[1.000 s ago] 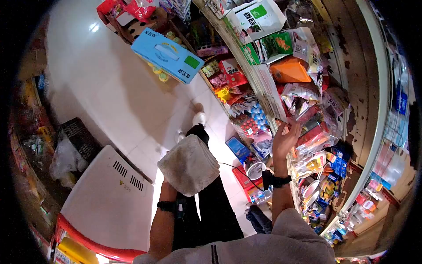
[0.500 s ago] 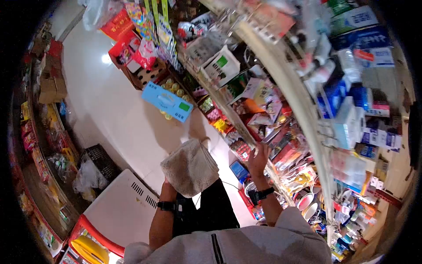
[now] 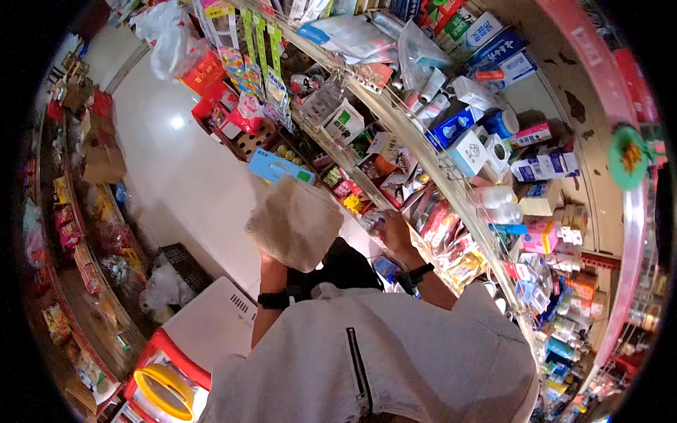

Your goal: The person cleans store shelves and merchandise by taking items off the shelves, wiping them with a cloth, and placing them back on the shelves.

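Observation:
A folded beige towel [image 3: 296, 224] rests in my left hand [image 3: 272, 269], whose fingers are mostly hidden beneath the cloth. My right hand [image 3: 396, 234] is at the front of a low shelf on the right, its fingers curled over the shelf edge [image 3: 422, 255]. Packaged goods lie around it, including a shiny red packet [image 3: 441, 222] just behind. Straight ahead, past the towel, a light-blue box [image 3: 271, 166] sits on the floor beside the shelf. Each wrist carries a dark band.
Tall shelving crowded with boxes and tubes rises on the right, with a green dish [image 3: 630, 156] near its rail. A white chest-like unit [image 3: 211, 321] and a black basket [image 3: 185, 266] stand at left. Pale floor [image 3: 180, 169] runs between the shelves.
My view has shifted, showing more of the upper right shelves. The towel appears higher and slightly further left. My right hand has moved forward along the shelf edge.

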Demonstrator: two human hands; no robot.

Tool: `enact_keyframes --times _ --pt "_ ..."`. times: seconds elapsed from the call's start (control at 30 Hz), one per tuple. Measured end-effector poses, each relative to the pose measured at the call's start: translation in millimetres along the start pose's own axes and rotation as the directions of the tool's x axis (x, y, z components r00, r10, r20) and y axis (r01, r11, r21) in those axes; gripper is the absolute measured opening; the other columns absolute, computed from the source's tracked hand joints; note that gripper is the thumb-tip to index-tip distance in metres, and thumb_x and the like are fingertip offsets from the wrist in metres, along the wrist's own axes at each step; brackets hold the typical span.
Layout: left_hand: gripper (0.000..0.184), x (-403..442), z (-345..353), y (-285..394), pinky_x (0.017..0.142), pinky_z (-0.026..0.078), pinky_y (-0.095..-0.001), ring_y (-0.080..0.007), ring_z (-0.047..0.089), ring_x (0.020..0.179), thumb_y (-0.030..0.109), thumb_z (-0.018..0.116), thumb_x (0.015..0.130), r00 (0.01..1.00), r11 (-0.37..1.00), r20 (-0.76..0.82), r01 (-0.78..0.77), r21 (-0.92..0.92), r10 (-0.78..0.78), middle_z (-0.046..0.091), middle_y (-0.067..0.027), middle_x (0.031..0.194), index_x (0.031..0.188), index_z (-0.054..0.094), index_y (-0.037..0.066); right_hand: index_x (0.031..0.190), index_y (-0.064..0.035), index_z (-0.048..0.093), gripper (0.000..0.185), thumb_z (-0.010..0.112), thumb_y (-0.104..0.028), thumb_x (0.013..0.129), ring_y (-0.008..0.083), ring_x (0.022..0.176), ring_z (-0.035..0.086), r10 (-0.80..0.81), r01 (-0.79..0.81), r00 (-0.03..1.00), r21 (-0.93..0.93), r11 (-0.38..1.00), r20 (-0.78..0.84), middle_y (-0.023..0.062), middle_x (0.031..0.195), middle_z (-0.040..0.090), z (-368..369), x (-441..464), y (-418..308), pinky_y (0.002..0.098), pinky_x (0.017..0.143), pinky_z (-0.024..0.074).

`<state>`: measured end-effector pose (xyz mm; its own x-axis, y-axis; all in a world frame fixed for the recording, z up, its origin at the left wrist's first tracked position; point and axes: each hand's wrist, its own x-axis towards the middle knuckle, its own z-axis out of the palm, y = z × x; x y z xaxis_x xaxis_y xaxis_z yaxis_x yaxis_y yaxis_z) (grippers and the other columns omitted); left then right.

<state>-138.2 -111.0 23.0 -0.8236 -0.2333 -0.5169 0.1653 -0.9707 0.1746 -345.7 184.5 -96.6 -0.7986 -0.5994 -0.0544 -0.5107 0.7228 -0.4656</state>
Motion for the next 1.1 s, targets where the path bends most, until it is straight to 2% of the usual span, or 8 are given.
enact_keyframes --times 0.03,0.2,0.4,0.5,0.57,0.7,1.0,1.1 --pt "0.047 -9.0 4.0 9.3 0.100 0.046 -0.0367 -0.0216 0.053 0.116 0.028 0.054 0.097 1.000 1.000 0.003 0.002 0.008 -0.002 0.052 -0.0099 0.131 0.136 0.043 0.007 0.110 -0.0004 0.063 0.032 0.064 -0.010 0.079 0.0380 0.094 0.061 -0.161 0.160 0.987 0.033 0.987 0.004 0.0211 0.098 0.064 -10.2 1.4 -22.8 0.0468 0.083 0.0487" --pt "0.048 -44.6 15.2 59.2 0.101 0.045 -0.0373 -0.0219 0.052 0.117 0.029 0.054 0.096 1.000 0.997 0.021 0.018 0.070 -0.020 0.051 -0.0100 0.132 0.137 0.043 0.007 0.106 0.0014 0.066 0.037 0.056 -0.033 0.096 0.0286 0.095 0.068 -0.013 -0.101 0.972 0.470 0.877 0.234 0.0182 0.097 0.069 -34.7 4.0 -127.2 0.0385 0.089 0.0506" --pt "0.049 -55.3 19.9 111.8 0.101 0.044 -0.0379 -0.0224 0.052 0.118 0.029 0.054 0.096 0.995 0.984 0.057 0.067 0.165 -0.077 0.051 -0.0101 0.134 0.138 0.042 0.007 0.140 0.0014 0.041 0.057 0.057 -0.033 0.097 0.0188 0.114 0.057 -0.070 -0.395 0.891 0.840 0.372 0.449 0.0082 0.128 0.058 -39.8 50.6 -230.5 0.0330 0.098 0.0445" --pt "0.050 -49.8 22.3 135.6 0.102 0.044 -0.0383 -0.0226 0.052 0.119 0.029 0.053 0.096 0.990 0.969 0.081 0.094 0.228 -0.115 0.050 -0.0102 0.135 0.139 0.042 0.007 0.141 -0.0003 0.039 0.064 0.062 -0.036 0.094 0.0181 0.112 0.057 -0.186 -0.294 0.905 0.878 0.379 0.383 0.0086 0.126 0.057 -41.5 62.3 -273.7 0.0324 0.097 0.0450" --pt "0.050 -46.4 23.6 151.9 0.102 0.044 -0.0385 -0.0227 0.052 0.119 0.029 0.053 0.096 0.986 0.955 0.101 0.098 0.281 -0.131 0.050 -0.0102 0.135 0.139 0.042 0.007 0.140 -0.0012 0.040 0.067 0.066 -0.039 0.090 0.0175 0.111 0.056 -0.205 -0.469 0.808 0.813 0.346 0.553 0.0078 0.126 0.057 -44.6 66.1 -293.8 0.0317 0.097 0.0447" --pt "0.051 -29.5 36.3 180.4 0.103 0.044 -0.0389 -0.0230 0.051 0.120 0.030 0.053 0.095 0.965 0.901 0.189 0.085 0.426 -0.181 0.050 -0.0103 0.136 0.140 0.041 0.007 0.126 -0.0020 0.056 0.055 0.068 -0.040 0.089 0.0182 0.101 0.061 0.000 -0.374 0.878 0.685 0.625 0.479 0.0087 0.113 0.064 -38.7 69.5 -315.7 0.0332 0.088 0.0481" --pt "0.056 -4.9 52.2 186.1 0.104 0.043 -0.0453 -0.0268 0.052 0.122 0.043 0.041 0.099 0.884 0.545 0.397 -0.212 0.811 -0.246 0.047 -0.0102 0.141 0.143 0.039 0.008 0.116 -0.0018 0.062 0.040 0.065 -0.031 0.089 0.0210 0.089 0.065 0.083 -0.208 0.973 0.671 0.711 0.213 0.0131 0.098 0.069 -34.1 53.4 -338.3 0.0345 0.082 0.0493" --pt "0.065 -13.6 41.5 176.0 0.104 0.041 -0.0426 -0.0252 0.047 0.127 0.038 0.062 0.091 0.872 0.808 0.397 -0.004 0.589 -0.285 0.049 -0.0112 0.140 0.142 0.039 0.007 0.119 -0.0021 0.061 0.038 0.063 -0.028 0.091 0.0190 0.086 0.065 0.086 -0.241 0.964 0.701 0.671 0.250 0.0108 0.098 0.069 -38.4 50.3 -332.0 0.0337 0.080 0.0500"
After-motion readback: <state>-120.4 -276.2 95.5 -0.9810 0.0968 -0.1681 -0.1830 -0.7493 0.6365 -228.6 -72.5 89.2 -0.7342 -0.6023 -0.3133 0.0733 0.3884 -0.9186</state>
